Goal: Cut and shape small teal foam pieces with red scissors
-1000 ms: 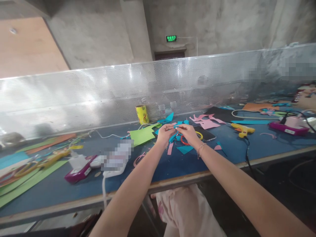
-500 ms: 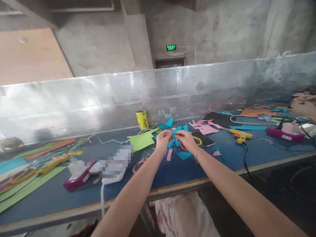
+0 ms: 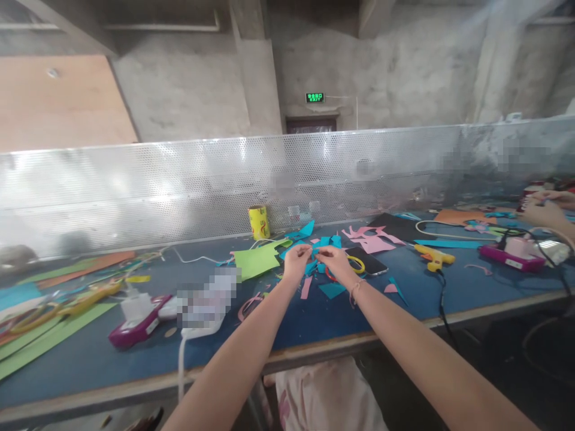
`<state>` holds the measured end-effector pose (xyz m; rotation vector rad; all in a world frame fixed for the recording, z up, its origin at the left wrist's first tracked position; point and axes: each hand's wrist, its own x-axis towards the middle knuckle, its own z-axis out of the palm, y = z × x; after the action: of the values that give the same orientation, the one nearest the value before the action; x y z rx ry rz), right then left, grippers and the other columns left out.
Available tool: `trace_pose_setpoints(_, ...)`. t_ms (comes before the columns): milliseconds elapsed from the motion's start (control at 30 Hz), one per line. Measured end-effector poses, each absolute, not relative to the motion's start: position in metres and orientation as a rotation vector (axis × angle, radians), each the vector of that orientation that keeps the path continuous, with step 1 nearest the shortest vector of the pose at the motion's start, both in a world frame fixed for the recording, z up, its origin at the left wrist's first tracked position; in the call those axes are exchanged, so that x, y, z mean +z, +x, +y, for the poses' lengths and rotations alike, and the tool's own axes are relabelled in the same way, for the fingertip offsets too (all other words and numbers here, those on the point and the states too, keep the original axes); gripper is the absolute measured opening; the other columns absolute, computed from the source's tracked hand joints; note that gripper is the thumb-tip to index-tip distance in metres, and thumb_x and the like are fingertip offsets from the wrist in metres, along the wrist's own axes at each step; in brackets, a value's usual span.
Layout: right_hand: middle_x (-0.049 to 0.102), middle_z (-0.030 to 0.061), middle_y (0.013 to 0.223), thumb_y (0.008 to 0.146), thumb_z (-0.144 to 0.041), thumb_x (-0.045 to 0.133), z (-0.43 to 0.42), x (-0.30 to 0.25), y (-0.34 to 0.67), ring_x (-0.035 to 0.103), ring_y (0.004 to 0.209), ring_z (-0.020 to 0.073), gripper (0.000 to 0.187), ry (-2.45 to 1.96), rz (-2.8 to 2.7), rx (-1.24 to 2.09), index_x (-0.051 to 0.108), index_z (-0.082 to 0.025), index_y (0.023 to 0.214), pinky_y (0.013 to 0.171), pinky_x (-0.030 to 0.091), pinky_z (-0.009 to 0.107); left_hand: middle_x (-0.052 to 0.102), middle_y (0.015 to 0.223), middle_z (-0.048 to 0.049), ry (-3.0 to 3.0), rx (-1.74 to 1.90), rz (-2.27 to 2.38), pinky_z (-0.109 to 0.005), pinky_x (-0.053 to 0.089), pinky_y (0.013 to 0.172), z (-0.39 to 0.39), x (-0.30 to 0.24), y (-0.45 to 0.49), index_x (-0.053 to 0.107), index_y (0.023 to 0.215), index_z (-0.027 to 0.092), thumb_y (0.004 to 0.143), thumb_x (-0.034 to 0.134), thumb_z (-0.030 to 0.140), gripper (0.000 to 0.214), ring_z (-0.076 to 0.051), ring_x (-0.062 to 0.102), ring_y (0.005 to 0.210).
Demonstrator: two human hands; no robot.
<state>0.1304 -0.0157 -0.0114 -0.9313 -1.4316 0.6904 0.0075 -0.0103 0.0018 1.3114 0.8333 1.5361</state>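
Note:
My left hand (image 3: 297, 262) and my right hand (image 3: 335, 261) meet over the middle of the table, fingertips nearly touching. Both are closed in a pinch on a small blue paper piece (image 3: 315, 254), mostly covered by the fingers. More cut blue paper (image 3: 327, 241) lies just behind them. Beside my right hand, scissors with a yellow and red handle (image 3: 358, 264) lie partly hidden, next to a dark phone (image 3: 374, 263). A light green sheet (image 3: 255, 262) is to the left of my left hand. A pink paper strip (image 3: 306, 288) lies below the hands.
Pink cutouts (image 3: 371, 240) and a black sheet (image 3: 399, 227) lie behind at right, near a yellow glue gun (image 3: 433, 257). Purple power strips (image 3: 139, 323) sit on both sides. A yellow tape roll (image 3: 258, 222) stands by the mesh divider (image 3: 202, 191). Another person's hands (image 3: 548, 209) are far right.
The view has tilted up slightly, so the table things sit lower in the picture. My hands stay together on the blue paper with only small finger movement.

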Motion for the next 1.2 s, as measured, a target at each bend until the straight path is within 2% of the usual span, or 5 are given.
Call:
trace_pose_setpoints(500,0.062,0.0024,0.068,0.057,-0.03,0.062,-0.008,-0.016,0.127,0.055,0.064,0.0136,0.021,-0.872,-1.321,0.859,0.064,-0.014,0.07,0.063,0.043,0.027,0.06,0.059,-0.002,1.302,1.534,0.885,-0.026,0.047,0.059,-0.008,-0.003,0.006,0.06,0.07,0.012,0.05,0.068,0.026,0.026,-0.011,0.056,0.056)
trace_pose_setpoints(667,0.058,0.0011,0.058,0.057,-0.034,0.063,-0.015,-0.013,0.127,0.054,0.056,0.0114,0.022,-0.893,-1.259,0.965,0.062,-0.013,0.065,0.057,0.043,0.025,0.06,0.059,-0.0029,1.401,1.554,0.958,-0.026,0.046,0.058,-0.008,-0.003,0.006,0.06,0.07,0.012,0.049,0.067,0.032,0.03,-0.013,0.057,0.057)
trace_pose_setpoints(833,0.055,-0.0008,0.053,0.057,-0.025,0.065,-0.016,-0.008,0.129,0.051,0.051,0.0081,0.015,-0.779,-1.174,1.097,0.059,-0.012,0.061,0.048,0.04,0.019,0.063,0.071,-0.0069,1.485,1.569,1.02,-0.027,0.046,0.061,-0.016,0.004,0.008,0.06,0.073,0.013,0.053,0.063,0.042,0.036,-0.018,0.059,0.071)
trace_pose_setpoints(967,0.052,-0.0032,0.051,0.063,-0.015,0.06,-0.006,0.002,0.156,0.047,0.046,0.0046,0.01,-0.404,-0.633,1.278,0.052,-0.013,0.058,0.046,0.04,0.015,0.061,0.094,-0.0081,1.451,1.517,0.984,-0.028,0.048,0.061,-0.019,0.011,0.004,0.059,0.086,0.016,0.057,0.057,0.05,0.044,-0.02,0.058,0.082)
trace_pose_setpoints(1200,0.047,-0.0028,0.048,0.073,-0.007,0.044,-0.001,0.004,0.183,0.045,0.043,0.0035,0.019,-0.377,-0.376,1.446,0.044,-0.014,0.056,0.042,0.04,0.012,0.063,0.072,-0.0052,1.616,1.347,1.083,-0.027,0.048,0.055,-0.012,0.014,-0.005,0.058,0.075,0.016,0.053,0.059,0.052,0.042,-0.018,0.057,0.066)
